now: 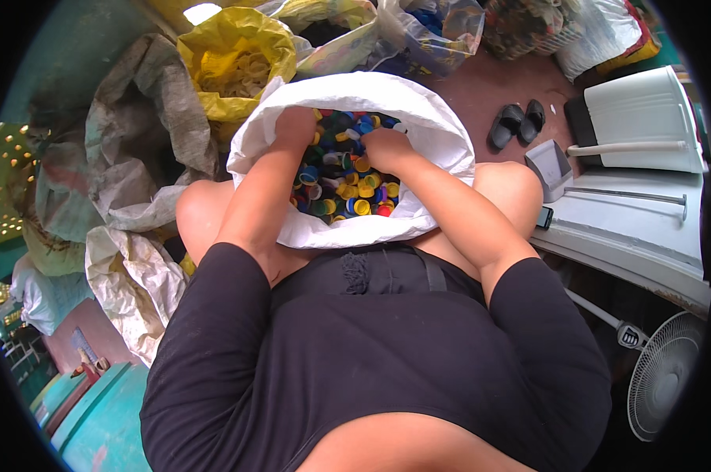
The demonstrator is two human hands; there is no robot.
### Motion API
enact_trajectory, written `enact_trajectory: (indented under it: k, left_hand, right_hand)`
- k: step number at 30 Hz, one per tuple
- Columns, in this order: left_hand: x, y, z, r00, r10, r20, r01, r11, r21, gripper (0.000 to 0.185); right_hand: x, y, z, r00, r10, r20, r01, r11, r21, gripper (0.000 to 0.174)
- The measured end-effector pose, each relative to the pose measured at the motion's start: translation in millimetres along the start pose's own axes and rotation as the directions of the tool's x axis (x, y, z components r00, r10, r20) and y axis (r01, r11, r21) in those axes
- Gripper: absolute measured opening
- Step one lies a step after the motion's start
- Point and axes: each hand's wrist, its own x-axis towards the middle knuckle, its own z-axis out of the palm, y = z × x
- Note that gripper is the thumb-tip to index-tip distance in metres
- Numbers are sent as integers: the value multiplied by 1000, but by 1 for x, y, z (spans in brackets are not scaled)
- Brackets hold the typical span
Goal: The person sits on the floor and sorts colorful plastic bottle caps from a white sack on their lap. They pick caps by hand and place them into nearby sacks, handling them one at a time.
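A white woven sack [367, 88] stands upright between my knees, its mouth rolled outward. Inside lie many plastic bottle caps [346, 192] in yellow, blue, green, red, white and purple. My left hand [296, 125] reaches into the far left part of the sack, close to the inner wall, with its fingers largely hidden. Farther right, my right hand [386, 150] is bent down onto the caps, next to some blue ones. Its fingertips are out of sight, so whether either hand grips a cap does not show.
A yellow sack [273, 35] with pale pieces and a grey open sack [181, 100] stand at the far left. Black slippers [505, 127] lie on the red floor. To the right are a grey dustpan [549, 168], a phone [545, 218], a white bin [635, 121] and a fan [665, 377].
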Motion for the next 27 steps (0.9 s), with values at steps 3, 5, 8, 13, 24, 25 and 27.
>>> enact_trajectory:
  k: [3,5,8,13,24,25,27]
  left_hand:
    - [-24,10,-34,989,-4,151,22,993,-115,24]
    - [-29,8,-61,818,-10,575,381,759,-528,23]
    - [-56,20,-105,787,55,614,521,473,-710,27]
    - [-59,16,-92,912,-46,407,409,76,-909,21]
    - [-22,26,-9,1000,2,-18,1,978,209,22]
    - [-17,23,-4,1000,4,-23,1,977,215,21]
    - [-16,20,1,997,38,-62,-23,974,224,20]
  right_hand:
    - [3,9,11,1000,-28,4,27,988,151,25]
    - [0,22,-1,997,-71,42,47,901,431,21]
    - [-6,42,-14,977,-47,209,-177,365,914,19]
    - [-18,31,-40,940,46,338,-268,-513,816,27]
    - [3,38,-5,995,-20,-100,17,999,-30,19]
    - [5,34,-1,999,-19,-49,15,997,-72,20]
    - [10,29,6,999,-12,45,19,988,-154,21]
